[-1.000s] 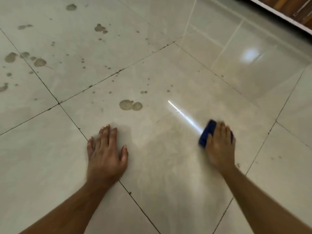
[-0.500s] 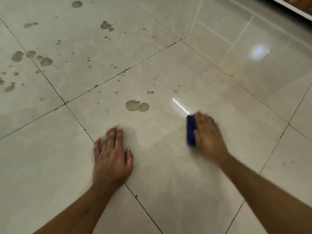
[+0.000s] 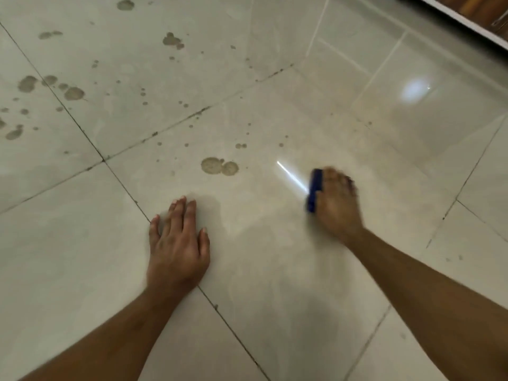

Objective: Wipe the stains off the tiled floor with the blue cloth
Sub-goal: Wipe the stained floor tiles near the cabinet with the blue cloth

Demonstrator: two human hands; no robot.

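Your left hand lies flat on the glossy beige tiled floor, fingers straight and close together, palm down across a dark grout line. Your right hand, blurred, presses on the folded blue cloth, whose edge shows at its left, right of a brown double-blot stain

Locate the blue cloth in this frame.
In the head view, the blue cloth lies on the tiled floor right of centre, under the right hand, to the right of the large double stain.
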